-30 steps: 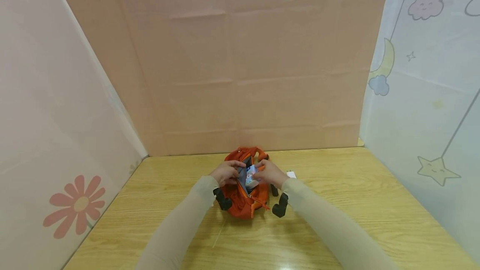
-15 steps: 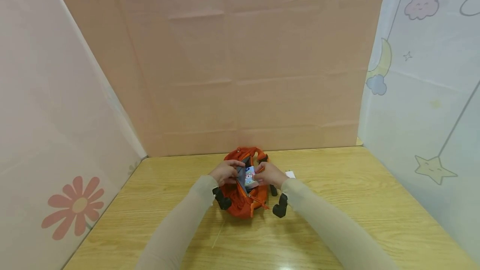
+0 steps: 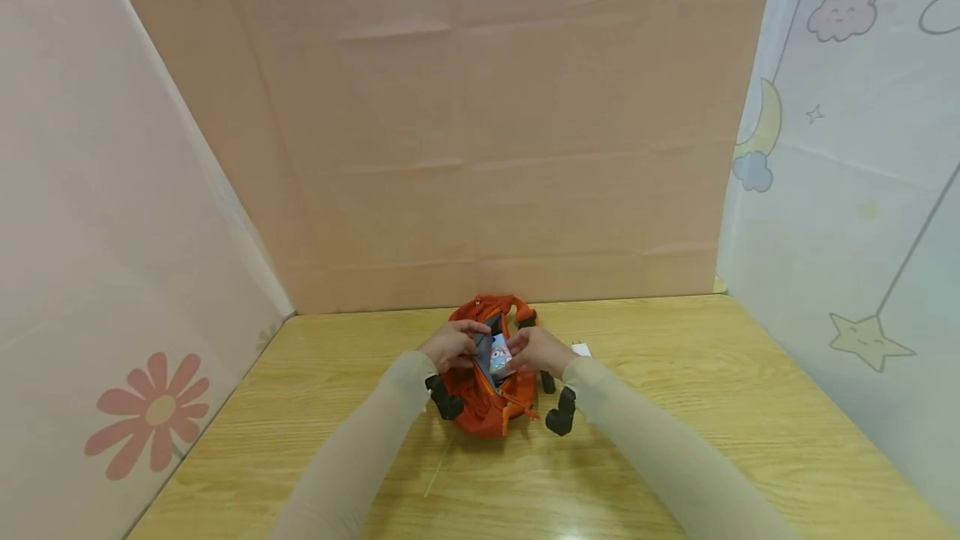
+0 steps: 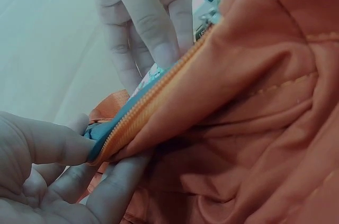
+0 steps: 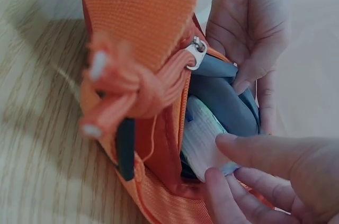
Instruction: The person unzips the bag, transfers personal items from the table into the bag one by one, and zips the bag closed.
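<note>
An orange backpack lies on the table with its zipped pocket spread wide, showing a grey lining. With thumb and fingers, my left hand pinches the pocket's edge beside the orange zip and holds it outward. A small tissue pack with a colourful cartoon print sits partly inside the pocket. My right hand grips its near end between thumb and fingers, as the right wrist view shows; its white layered side faces up there. The pack's lower part is hidden by the bag.
A white plug charger lies right of the bag, partly behind my right wrist. An orange knotted cord and a webbing strap hang by the opening. The wooden table has patterned cloth walls around it.
The tissue pack has turned slightly and sits a little lower in the pocket, with my right hand following it. My left hand keeps its hold on the pocket edge.
</note>
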### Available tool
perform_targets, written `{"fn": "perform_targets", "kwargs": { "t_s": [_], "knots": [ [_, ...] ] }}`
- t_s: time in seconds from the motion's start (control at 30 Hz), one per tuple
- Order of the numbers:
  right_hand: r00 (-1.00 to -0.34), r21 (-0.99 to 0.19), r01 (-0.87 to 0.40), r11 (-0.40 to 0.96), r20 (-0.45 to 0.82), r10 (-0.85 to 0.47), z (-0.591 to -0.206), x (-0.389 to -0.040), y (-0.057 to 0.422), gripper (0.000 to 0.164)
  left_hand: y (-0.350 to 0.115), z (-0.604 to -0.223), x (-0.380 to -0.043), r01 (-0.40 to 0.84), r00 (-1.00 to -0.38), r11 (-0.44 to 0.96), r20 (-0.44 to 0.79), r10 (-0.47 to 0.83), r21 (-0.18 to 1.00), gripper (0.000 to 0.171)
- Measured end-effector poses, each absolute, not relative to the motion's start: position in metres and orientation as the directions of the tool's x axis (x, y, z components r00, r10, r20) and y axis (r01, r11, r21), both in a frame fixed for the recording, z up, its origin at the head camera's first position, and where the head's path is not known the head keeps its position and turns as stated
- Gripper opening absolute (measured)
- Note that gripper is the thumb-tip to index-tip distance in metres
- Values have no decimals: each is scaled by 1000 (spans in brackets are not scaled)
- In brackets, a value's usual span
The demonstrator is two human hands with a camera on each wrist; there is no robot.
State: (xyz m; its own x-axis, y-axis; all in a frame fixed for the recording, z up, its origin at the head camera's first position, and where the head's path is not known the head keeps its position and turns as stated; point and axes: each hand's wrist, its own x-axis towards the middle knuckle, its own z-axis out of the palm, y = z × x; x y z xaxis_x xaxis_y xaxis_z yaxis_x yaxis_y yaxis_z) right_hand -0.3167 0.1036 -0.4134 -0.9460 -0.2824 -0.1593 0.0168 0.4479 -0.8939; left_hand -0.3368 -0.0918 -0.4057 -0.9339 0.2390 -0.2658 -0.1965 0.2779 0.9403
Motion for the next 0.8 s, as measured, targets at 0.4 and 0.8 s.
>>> {"fn": "perform_targets", "kwargs": {
  "t_s": [0.4, 0.8],
  "knots": [
    [-950, -874, 46, 484, -189, -250, -412, -313, 112, 27, -79, -379, -311, -188, -936, 284, -259, 240, 940, 43],
    [-917, -918, 70, 391, -214, -336, -412, -317, 111, 31, -80, -401, -332, -176, -941, 296, -249, 229, 939, 43]
  ]
}}
